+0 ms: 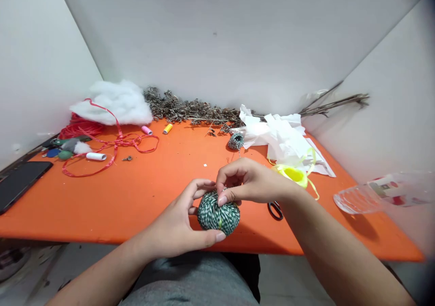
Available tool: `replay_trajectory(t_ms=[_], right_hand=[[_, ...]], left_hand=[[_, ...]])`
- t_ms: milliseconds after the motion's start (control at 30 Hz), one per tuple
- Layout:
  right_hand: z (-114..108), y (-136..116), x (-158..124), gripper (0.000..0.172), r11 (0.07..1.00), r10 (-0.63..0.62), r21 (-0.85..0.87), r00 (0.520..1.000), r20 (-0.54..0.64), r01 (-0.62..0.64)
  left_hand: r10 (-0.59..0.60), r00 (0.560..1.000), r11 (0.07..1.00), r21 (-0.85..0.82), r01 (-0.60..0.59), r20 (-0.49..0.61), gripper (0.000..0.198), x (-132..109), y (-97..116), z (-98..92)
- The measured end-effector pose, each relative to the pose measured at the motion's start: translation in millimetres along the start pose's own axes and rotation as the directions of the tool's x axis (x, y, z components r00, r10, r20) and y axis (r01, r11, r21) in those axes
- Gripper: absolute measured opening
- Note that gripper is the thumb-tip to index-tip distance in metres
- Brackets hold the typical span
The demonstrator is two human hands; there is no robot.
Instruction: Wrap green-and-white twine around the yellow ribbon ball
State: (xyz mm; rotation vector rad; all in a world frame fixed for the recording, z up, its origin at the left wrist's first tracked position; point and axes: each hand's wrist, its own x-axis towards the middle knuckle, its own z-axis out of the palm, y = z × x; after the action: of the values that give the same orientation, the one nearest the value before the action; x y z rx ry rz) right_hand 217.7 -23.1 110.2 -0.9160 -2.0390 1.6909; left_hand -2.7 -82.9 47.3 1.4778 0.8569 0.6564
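Note:
A ball of green-and-white twine point(218, 213) sits low over the near edge of the orange table point(142, 197). My left hand point(180, 220) cups its left side, with the thumb running along the underside. My right hand point(248, 184) comes in from the right, its fingertips pinching the top of the ball. A thin strand may lie under those fingers, but it is too small to tell. Beyond the hands, a small spool of the same twine point(236, 141) stands near a white plastic sheet point(275, 134).
Black-handled scissors point(275, 210) lie just right of my right wrist, below a yellow ribbon piece point(294, 174). At the far left are a phone point(20, 184), red raffia point(81, 127), and thread spools point(167, 128). Cotton wool point(112, 102) and dried twigs point(190, 109) line the back. A plastic bottle point(374, 193) hangs at right.

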Motion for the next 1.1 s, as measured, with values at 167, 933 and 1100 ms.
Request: replay_trajectory(t_ms=[167,933,1100], right_hand=[[3,12,0,0.023,0.993,0.007,0.114,0.999,-0.040,-0.002],[3,25,0,0.028,0.980,-0.140,0.129,0.986,-0.092,0.151],[8,33,-2,0.029,0.970,-0.140,0.178,0.979,-0.151,0.166]], left_hand=[[0.083,0.996,0.982,0.172,-0.075,-0.038,0.069,-2,-2,-0.4],[0.429,0.891,0.816,0.361,-0.452,0.148,0.075,-1,-14,-12.6],[0.539,0.818,0.724,0.386,-0.572,0.201,0.072,0,-14,-13.7]])
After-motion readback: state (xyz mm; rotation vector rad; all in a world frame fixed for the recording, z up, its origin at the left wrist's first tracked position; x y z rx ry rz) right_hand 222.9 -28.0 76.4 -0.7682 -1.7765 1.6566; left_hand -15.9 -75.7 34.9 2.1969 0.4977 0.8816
